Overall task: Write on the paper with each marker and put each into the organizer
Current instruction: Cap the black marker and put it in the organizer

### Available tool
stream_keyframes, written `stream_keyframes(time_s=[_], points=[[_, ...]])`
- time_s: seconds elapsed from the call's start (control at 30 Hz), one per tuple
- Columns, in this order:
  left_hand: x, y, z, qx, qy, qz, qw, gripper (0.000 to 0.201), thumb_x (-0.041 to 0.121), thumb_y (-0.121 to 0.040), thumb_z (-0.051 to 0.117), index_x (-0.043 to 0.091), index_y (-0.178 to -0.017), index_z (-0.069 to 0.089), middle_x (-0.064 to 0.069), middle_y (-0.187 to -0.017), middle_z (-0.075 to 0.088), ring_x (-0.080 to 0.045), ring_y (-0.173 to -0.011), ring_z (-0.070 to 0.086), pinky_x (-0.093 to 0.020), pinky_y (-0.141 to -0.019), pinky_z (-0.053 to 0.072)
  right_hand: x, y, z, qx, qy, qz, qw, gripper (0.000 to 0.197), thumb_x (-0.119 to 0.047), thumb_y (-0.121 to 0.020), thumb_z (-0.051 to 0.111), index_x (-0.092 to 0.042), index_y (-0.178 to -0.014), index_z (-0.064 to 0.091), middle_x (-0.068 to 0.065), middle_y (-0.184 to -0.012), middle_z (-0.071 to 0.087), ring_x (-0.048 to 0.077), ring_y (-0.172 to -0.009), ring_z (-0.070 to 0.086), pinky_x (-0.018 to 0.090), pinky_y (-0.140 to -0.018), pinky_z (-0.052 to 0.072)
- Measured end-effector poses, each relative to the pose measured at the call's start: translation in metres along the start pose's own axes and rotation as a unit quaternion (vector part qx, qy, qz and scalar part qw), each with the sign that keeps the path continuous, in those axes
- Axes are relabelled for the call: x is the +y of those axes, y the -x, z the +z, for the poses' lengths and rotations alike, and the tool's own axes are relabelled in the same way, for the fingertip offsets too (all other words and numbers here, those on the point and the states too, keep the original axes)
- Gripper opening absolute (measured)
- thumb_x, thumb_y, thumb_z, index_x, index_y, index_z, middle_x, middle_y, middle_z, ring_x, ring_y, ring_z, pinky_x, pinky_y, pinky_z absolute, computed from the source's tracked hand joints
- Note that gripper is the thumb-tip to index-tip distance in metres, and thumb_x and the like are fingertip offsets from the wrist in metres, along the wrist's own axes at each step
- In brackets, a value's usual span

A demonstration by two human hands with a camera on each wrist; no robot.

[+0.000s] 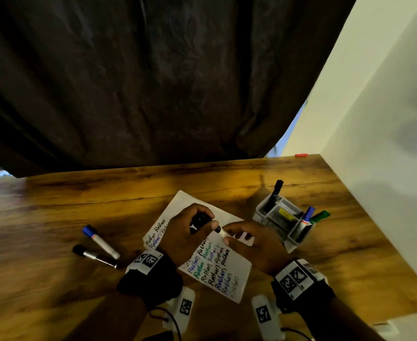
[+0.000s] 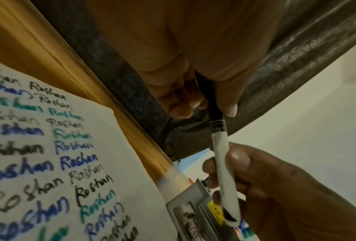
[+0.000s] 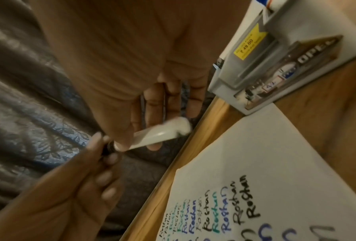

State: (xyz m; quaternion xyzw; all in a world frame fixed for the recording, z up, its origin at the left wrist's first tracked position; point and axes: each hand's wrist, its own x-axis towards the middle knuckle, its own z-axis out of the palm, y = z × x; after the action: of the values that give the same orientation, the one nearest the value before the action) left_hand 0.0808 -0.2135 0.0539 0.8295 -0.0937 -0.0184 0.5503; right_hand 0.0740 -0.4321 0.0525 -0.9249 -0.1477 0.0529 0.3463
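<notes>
On the wooden table [image 1: 54, 212] the paper [image 1: 229, 279] lies between the two wrists, already filled with rows of black, blue and green writing, and the grey organizer [image 1: 274, 217] stands just to its right with three capped markers upright in it. Above the paper both hands share one black marker [image 2: 220, 156]: the left hand [image 1: 187, 232] has its fingers curled round the black cap, and the right hand [image 1: 254, 244] pinches the white barrel between thumb and fingertips. The cap appears seated (whether it is coming off or going on cannot be told). Either way, keep cap and barrel in one straight line, grip firm, and move along the axis rather than bending. A blue marker [image 1: 100, 241] and another black marker [image 1: 95, 256] still wait at the left.
</notes>
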Motion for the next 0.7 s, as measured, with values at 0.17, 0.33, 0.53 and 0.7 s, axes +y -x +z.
stream_keyframes(time_s=[0.17, 0.33, 0.53, 0.7], points=[[0.024, -0.013, 0.031, -0.048, 0.013, 0.048, 0.998, 0.022, 0.036, -0.087, 0.069, 0.034, -0.107, 0.060, 0.010, -0.087, 0.070, -0.004, -0.082, 0.066, -0.018, -0.073, 0.052, 0.005, -0.002, -0.016, 0.062, -0.009, -0.072, 0.995, 0.024, -0.052, -0.082, 0.059, -0.031, -0.086, 0.069, -0.013, -0.082, 0.061, 0.002, -0.070, 0.058, 0.017, -0.064, 0.045], [0.026, -0.025, 0.046, -0.034, 0.007, 0.044, 0.998, 0.038, 0.041, -0.084, 0.071, 0.035, -0.117, 0.054, 0.011, -0.087, 0.060, -0.011, -0.074, 0.061, -0.025, -0.071, 0.052, 0.017, -0.007, -0.053, 0.169, -0.031, -0.012, 0.985, 0.006, -0.034, -0.084, 0.072, -0.035, -0.079, 0.069, -0.014, -0.080, 0.067, 0.000, -0.072, 0.060, 0.018, -0.067, 0.050], [0.009, -0.035, 0.054, -0.005, -0.030, 0.026, 0.999, 0.030, 0.043, -0.087, 0.067, 0.037, -0.113, 0.055, 0.010, -0.083, 0.060, -0.010, -0.076, 0.061, -0.021, -0.072, 0.051, 0.065, -0.034, -0.100, 0.288, -0.142, 0.076, 0.944, 0.023, -0.028, -0.083, 0.074, -0.007, -0.077, 0.067, 0.008, -0.072, 0.068, 0.020, -0.069, 0.063, 0.017, -0.061, 0.047], [-0.001, -0.041, 0.060, 0.009, -0.053, 0.007, 0.999, 0.027, 0.043, -0.088, 0.064, 0.037, -0.113, 0.055, 0.010, -0.084, 0.061, -0.007, -0.079, 0.061, -0.017, -0.072, 0.049, 0.083, -0.050, -0.092, 0.241, -0.072, 0.135, 0.958, 0.031, -0.034, -0.082, 0.075, -0.022, -0.061, 0.056, -0.006, -0.061, 0.059, 0.006, -0.056, 0.053, 0.013, -0.052, 0.038]])
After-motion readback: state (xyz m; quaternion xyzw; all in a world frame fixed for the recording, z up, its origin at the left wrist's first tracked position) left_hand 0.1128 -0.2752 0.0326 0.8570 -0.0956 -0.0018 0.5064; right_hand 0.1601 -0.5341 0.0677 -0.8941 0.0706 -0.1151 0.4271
